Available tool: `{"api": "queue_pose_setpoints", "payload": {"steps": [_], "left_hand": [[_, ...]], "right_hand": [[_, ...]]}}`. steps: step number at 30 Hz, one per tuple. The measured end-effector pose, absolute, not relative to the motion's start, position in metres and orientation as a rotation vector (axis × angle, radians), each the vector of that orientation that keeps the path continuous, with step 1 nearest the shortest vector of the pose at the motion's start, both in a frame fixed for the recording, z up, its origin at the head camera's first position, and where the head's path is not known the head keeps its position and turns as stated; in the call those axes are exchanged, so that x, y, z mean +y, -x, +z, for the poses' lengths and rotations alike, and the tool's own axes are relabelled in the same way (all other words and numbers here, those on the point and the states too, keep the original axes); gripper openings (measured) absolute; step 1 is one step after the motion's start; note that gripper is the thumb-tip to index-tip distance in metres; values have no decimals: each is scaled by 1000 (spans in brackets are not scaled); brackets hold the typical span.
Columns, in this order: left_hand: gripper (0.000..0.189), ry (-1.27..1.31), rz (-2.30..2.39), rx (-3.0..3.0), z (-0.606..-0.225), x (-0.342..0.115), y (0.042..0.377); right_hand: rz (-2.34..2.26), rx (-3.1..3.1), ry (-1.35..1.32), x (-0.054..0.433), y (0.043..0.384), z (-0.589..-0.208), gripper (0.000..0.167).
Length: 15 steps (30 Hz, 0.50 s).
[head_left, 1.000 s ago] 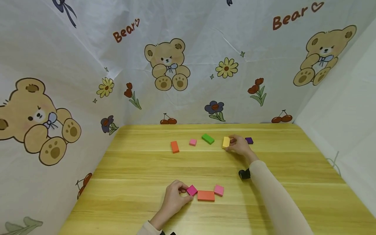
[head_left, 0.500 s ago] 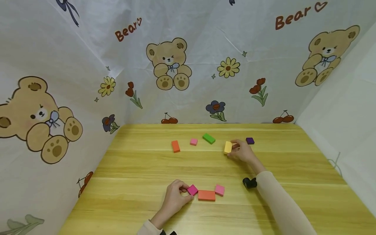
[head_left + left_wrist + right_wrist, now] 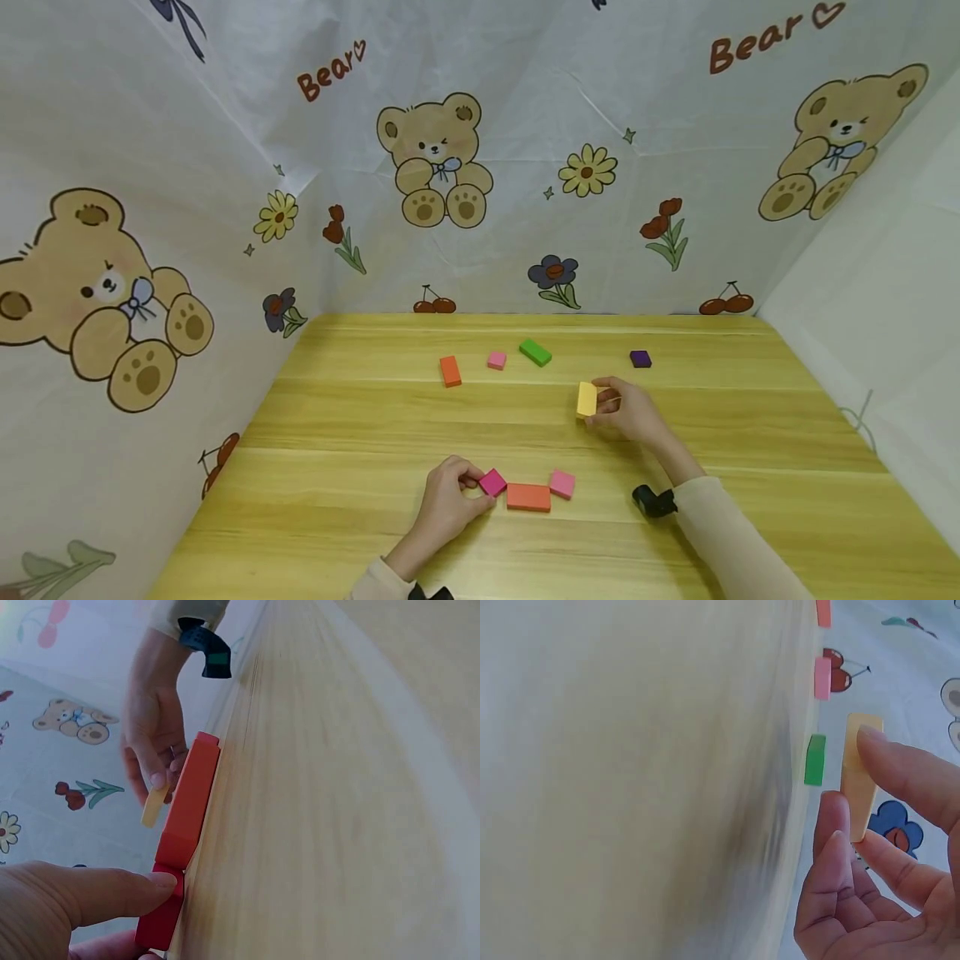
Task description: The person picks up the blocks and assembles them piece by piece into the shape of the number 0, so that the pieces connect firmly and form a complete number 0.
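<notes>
Thumb and fingers of my left hand (image 3: 446, 506) pinch a small magenta block (image 3: 492, 483) at the near middle of the table. Its corner meets the left end of an orange-red rectangular block (image 3: 528, 497). A pink square block (image 3: 562, 484) sits at that block's right end, turned slightly. My right hand (image 3: 633, 412) holds a yellow rectangular block (image 3: 587, 401) between thumb and fingertips. In the right wrist view the yellow block (image 3: 859, 780) is raised off the tabletop, thumb on its face.
Along the back of the wooden table (image 3: 360, 417) lie an orange block (image 3: 450, 372), a small pink block (image 3: 497, 360), a green block (image 3: 536, 352) and a purple block (image 3: 641, 359). Behind them hangs a bear-print cloth (image 3: 502, 242). A black wrist camera (image 3: 654, 502) sits at the right sleeve.
My right hand has brought the yellow block from the back row toward me, away from beside the purple block. The left hand keeps its place on the magenta block.
</notes>
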<state>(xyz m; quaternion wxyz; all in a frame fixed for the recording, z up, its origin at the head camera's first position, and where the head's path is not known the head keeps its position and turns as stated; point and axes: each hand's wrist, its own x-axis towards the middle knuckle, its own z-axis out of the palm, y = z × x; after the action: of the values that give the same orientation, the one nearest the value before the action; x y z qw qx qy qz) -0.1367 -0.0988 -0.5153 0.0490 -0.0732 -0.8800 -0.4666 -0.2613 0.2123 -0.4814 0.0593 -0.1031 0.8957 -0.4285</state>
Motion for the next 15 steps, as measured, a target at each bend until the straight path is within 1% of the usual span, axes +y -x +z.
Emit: {"api": "queue_pose_setpoints", "payload": {"steps": [7,15], "left_hand": [[25,220,-1423,-2689,-514,-99,137],[25,222,-1417,-2682,-515,-99,136]], "right_hand": [[-1322,2671,307,205,237,-483,67],[-1317,2665,334,196,221,-484,64]]}}
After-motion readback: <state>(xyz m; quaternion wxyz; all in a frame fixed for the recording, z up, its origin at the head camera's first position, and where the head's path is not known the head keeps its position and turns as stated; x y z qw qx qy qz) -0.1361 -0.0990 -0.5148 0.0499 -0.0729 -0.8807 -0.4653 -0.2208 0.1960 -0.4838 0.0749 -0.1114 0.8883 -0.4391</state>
